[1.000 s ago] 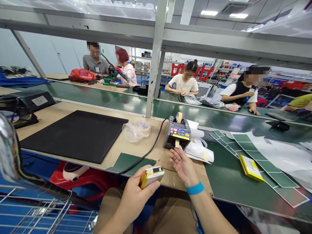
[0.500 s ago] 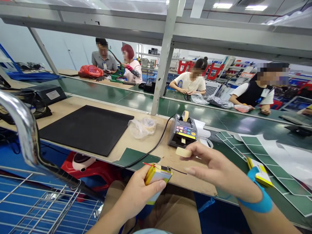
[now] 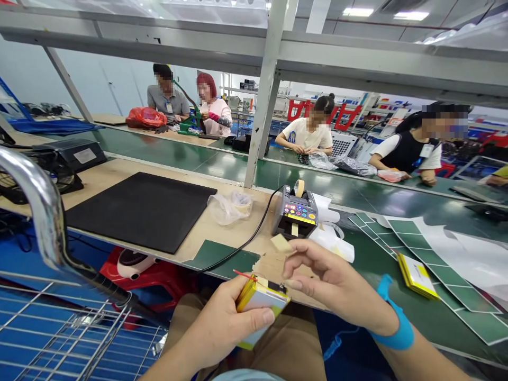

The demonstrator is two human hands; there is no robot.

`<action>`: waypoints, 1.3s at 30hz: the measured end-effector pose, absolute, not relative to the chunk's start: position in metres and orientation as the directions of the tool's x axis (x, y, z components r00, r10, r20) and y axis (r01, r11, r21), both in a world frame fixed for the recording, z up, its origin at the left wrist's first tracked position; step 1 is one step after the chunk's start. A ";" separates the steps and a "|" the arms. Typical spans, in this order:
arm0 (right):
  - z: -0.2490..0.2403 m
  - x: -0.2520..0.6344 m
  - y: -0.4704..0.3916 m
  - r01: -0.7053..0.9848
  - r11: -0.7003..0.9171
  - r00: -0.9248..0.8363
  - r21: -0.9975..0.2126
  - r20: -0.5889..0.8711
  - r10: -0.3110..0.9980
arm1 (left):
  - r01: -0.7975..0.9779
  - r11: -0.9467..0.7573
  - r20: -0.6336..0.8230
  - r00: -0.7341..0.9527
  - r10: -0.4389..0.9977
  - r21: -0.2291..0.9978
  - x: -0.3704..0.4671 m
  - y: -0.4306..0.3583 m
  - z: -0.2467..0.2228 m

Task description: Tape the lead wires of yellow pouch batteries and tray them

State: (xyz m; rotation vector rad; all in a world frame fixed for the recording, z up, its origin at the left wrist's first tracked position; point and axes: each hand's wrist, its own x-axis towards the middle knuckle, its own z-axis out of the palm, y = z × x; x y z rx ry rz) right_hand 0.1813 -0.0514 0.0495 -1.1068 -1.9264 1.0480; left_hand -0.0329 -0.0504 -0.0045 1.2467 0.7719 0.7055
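Observation:
My left hand (image 3: 238,317) is wrapped around a stack of flat pouch battery cells (image 3: 262,304), silver with yellow edges, tilted above my lap. A red wire (image 3: 244,274) and a dark lead stick out at its top end. A short strip of cream masking tape (image 3: 281,244) hangs at the index fingertip of my right hand (image 3: 321,270), whose fingers are curled. Its thumb is close beside the top of the cells; whether they touch, I cannot tell. Just beyond stands a tape dispenser (image 3: 296,211) with a tape end poking from its front slot.
Another battery stack (image 3: 416,276) lies on green-and-white sheets (image 3: 448,280) at the right. A black mat (image 3: 143,211), a plastic bag (image 3: 230,207) and a black cable (image 3: 254,238) are on the bench. A metal cart (image 3: 43,211) stands at left. Several co-workers sit opposite.
My right hand has moved left, toward the cells, with the tape strip. The cells have shifted slightly right and down. A new tape end protrudes further from the dispenser.

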 end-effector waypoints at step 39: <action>0.093 0.174 -0.034 0.654 0.730 -0.734 -0.196 0.070 0.676 | 0.127 0.016 -0.083 0.545 0.834 0.992 -0.036 -0.054 0.001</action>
